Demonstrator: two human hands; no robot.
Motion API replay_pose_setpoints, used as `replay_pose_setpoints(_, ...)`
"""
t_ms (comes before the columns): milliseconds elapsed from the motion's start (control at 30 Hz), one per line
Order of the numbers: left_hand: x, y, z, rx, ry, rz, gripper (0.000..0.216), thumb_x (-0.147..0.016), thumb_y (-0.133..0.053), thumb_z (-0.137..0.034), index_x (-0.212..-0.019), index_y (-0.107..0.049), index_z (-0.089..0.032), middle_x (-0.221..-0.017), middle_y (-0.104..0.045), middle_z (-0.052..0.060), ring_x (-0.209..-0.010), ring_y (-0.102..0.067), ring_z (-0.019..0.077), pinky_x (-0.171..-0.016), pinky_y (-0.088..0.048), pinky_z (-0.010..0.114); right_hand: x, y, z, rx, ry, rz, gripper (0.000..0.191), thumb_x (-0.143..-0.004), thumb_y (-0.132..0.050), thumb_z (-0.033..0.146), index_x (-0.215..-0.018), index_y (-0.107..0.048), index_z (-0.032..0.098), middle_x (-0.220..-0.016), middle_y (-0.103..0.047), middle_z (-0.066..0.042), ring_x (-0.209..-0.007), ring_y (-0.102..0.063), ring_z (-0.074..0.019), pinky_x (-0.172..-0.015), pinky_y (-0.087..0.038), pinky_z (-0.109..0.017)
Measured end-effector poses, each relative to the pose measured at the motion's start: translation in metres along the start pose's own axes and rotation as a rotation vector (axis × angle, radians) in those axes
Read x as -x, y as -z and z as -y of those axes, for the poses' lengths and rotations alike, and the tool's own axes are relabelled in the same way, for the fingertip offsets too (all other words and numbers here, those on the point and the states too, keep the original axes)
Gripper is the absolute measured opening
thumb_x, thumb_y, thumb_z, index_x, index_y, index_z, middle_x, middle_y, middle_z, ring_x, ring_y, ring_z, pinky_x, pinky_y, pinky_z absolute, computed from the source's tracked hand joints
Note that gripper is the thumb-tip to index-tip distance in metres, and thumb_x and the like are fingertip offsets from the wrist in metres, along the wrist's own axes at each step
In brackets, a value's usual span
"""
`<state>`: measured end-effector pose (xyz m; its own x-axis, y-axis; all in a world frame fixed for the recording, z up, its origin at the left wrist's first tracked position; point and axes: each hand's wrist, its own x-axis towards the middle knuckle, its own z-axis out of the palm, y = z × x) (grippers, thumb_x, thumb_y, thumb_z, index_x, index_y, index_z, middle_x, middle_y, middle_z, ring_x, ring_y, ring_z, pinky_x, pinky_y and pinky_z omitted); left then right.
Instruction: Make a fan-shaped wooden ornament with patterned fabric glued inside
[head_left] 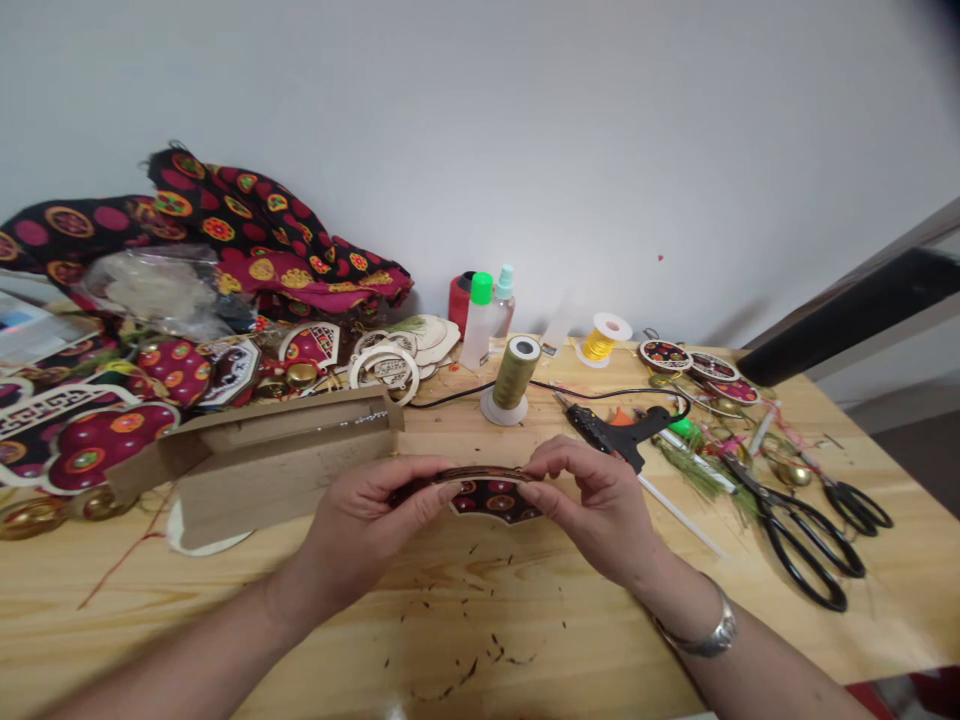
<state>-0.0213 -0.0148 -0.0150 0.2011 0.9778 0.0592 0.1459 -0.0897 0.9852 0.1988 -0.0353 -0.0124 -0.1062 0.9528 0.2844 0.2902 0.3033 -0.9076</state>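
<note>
Both my hands hold one flat, fan-shaped ornament covered in dark fabric with red and yellow dots, just above the wooden table. My left hand pinches its left end with fingers closed. My right hand pinches its right end, thumb and fingers pressed on the top edge; a silver bracelet is on that wrist. The ornament is seen nearly edge-on, its lower face partly visible.
A cardboard box lies left of my hands. A black glue gun, olive thread spool, yellow spool, glue bottles and black scissors lie behind and right. Patterned fabric and finished ornaments pile at left.
</note>
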Motion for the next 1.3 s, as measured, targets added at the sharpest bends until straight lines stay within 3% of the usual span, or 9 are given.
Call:
replay_pose_setpoints(533, -0.0007, 0.0009, 0.0014, -0.045, -0.059, 0.033, 0.021, -0.075, -0.071, -0.02, -0.087, -0.078, -0.036, -0.082, -0.079, -0.002, -0.071, -0.072, 0.0171, -0.065, -0.056, 0.021, -0.0001, -0.0001, 0.0005, 0.0, -0.014, 0.01, 0.008, -0.08, -0.069, 0.024, -0.075, -0.066, 0.02, -0.075, -0.066, -0.003, -0.071, -0.061, -0.0156, -0.066, -0.049, -0.029)
replay_pose_setpoints(733, -0.0004, 0.0022, 0.0012, -0.08, -0.057, 0.045, 0.016, -0.075, -0.07, -0.022, -0.086, -0.078, -0.031, -0.078, -0.078, -0.003, -0.067, -0.07, 0.0146, -0.061, -0.055, 0.019, 0.0, -0.0004, -0.0002, 0.01, -0.032, 0.008, 0.009, -0.08, -0.069, 0.025, -0.075, -0.067, 0.018, -0.074, -0.066, -0.003, -0.07, -0.061, -0.0152, -0.065, -0.049, -0.028)
replay_pose_setpoints(1000, -0.006, 0.0034, 0.001, -0.001, 0.038, 0.132, 0.014, -0.081, -0.065, -0.025, -0.089, -0.076, -0.029, -0.085, -0.078, -0.005, -0.076, -0.07, 0.013, -0.069, -0.053, 0.017, 0.0002, -0.0014, 0.0001, -0.059, -0.087, 0.027, 0.016, -0.077, -0.072, 0.033, -0.078, -0.069, 0.017, -0.075, -0.067, -0.003, -0.069, -0.061, -0.0142, -0.064, -0.049, -0.026)
replay_pose_setpoints(1100, -0.0066, 0.0037, 0.002, 0.019, 0.083, 0.145, 0.013, -0.081, -0.066, -0.028, -0.09, -0.076, -0.028, -0.086, -0.078, -0.004, -0.077, -0.069, 0.0135, -0.071, -0.052, 0.018, 0.0009, 0.0004, 0.0024, -0.08, -0.15, 0.054, 0.023, -0.081, -0.067, 0.039, -0.083, -0.071, 0.017, -0.075, -0.067, -0.004, -0.068, -0.059, -0.0141, -0.061, -0.047, -0.025)
replay_pose_setpoints(1300, -0.0073, 0.0028, 0.0076, 0.152, 0.28, 0.173, 0.019, -0.077, -0.071, -0.037, -0.089, -0.076, -0.023, -0.087, -0.077, 0.001, -0.074, -0.064, 0.0142, -0.067, -0.048, 0.02, -0.0025, 0.0024, -0.0009, -0.199, -0.296, 0.087, 0.026, -0.087, -0.06, 0.04, -0.083, -0.071, 0.016, -0.078, -0.069, -0.004, -0.072, -0.061, -0.0141, -0.068, -0.049, -0.026)
